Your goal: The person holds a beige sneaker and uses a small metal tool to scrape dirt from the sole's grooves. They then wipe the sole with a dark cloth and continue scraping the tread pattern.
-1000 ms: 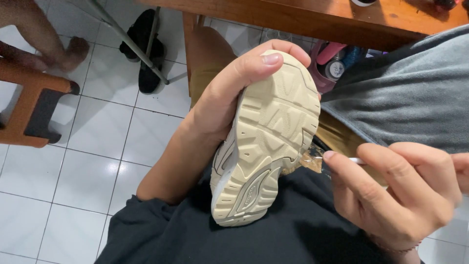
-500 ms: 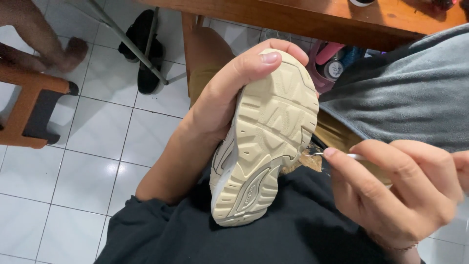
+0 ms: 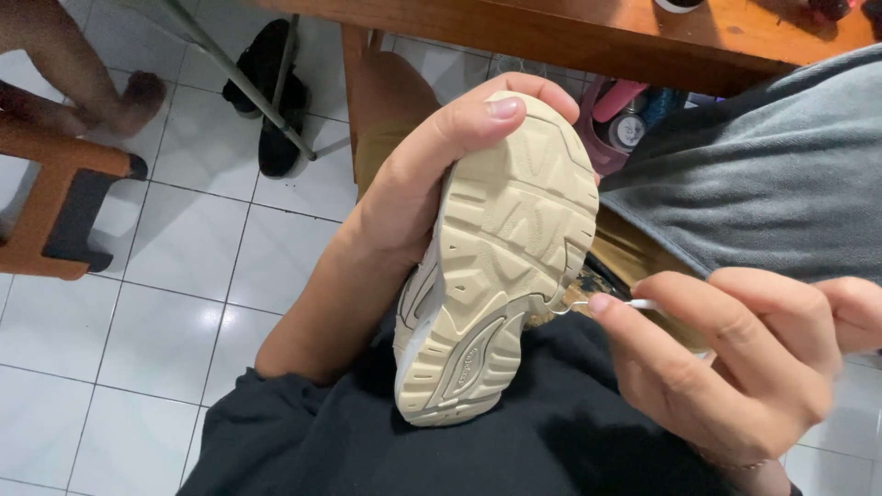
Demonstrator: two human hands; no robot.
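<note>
Head view: the left hand (image 3: pixel 432 174) is wrapped around a small cream-soled shoe (image 3: pixel 501 266), with the thumb pressed over the toe end of the sole and the other fingers hidden behind the upper. The shoe is held sole-up, toe away from the body, heel low over the dark shorts (image 3: pixel 514 441) on the lap. The right hand (image 3: pixel 735 367) is closed in a pinch on a thin white-handled hook tool (image 3: pixel 602 305); forefinger and thumb are pressed together on the handle, and the remaining fingers are curled in. The metal tip of the tool is set against the edge of the sole, at its narrow middle, on the side nearest the right hand. A scrap of brownish material is seen at that same spot, beside the tip. Beyond the right hand a grey cloth (image 3: pixel 763 184) is draped. Above both hands the edge of a wooden counter (image 3: pixel 588 37) is visible, with pink and blue items under it. Past the left hand lie white floor tiles (image 3: pixel 175 303), a pair of black shoes (image 3: pixel 271 92), an orange wooden stool (image 3: pixel 55 211) and another person's bare foot (image 3: pixel 138 96).
</note>
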